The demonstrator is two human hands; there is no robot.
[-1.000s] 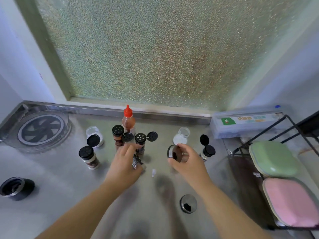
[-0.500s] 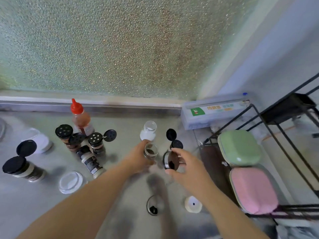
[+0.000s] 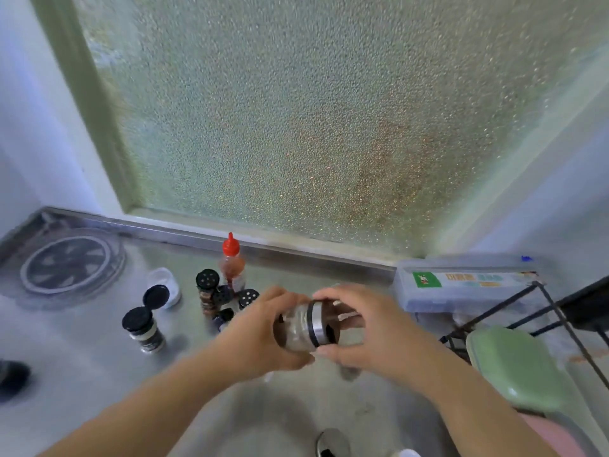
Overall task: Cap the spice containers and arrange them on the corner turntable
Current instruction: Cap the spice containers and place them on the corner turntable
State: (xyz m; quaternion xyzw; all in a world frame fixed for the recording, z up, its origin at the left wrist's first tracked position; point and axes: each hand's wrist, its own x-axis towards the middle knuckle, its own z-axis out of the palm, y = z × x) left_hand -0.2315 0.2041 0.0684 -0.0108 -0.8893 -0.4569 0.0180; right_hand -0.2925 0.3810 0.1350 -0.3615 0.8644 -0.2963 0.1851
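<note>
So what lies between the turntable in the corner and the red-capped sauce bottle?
In the head view, a white container with its black flip lid open stands between the turntable and the sauce bottle.

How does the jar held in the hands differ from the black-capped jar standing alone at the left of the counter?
The held jar is off the counter, tipped on its side between the left hand and right hand; the black-capped jar stands on the counter, untouched. The held jar's cap has a silver band; the other's lid is all black. The held jar looks wider. Both are clear jars with dark contents.
</note>
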